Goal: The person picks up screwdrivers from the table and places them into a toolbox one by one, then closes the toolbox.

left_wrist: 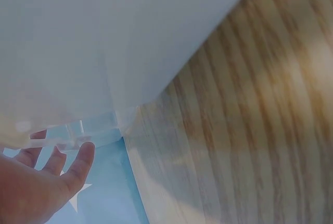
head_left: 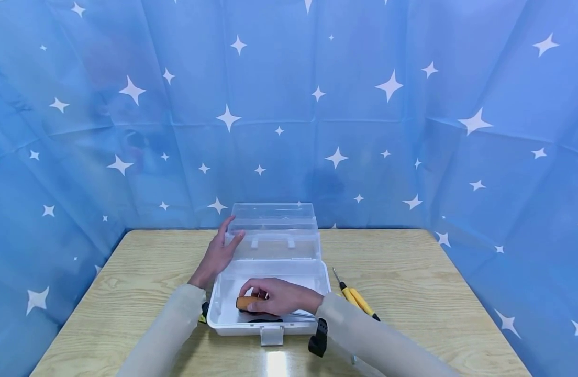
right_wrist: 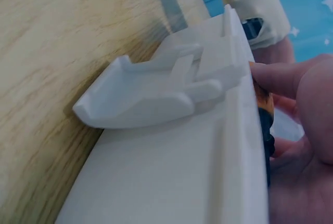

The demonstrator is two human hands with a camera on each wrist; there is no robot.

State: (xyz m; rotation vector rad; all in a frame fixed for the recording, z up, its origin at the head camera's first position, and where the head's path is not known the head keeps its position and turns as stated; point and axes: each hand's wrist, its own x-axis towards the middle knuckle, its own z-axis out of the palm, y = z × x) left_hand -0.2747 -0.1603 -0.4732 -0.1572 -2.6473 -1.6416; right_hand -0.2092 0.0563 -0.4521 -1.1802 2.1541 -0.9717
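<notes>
On the wood-grain table (head_left: pixel 411 293) stood a translucent plastic box (head_left: pixel 223 309) with lid (head_left: pixel 275 230) open, steadied by the straight-fingered left hand (head_left: pixel 219 255), while inside it the right hand (head_left: pixel 277 296) grasped an orange-handled tool (head_left: pixel 245 302).

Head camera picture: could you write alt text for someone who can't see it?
A right hand grips an orange-handled tool inside an open clear plastic box on a wooden table. The left hand rests on the raised lid; yellow screwdrivers lie beside it.
</notes>
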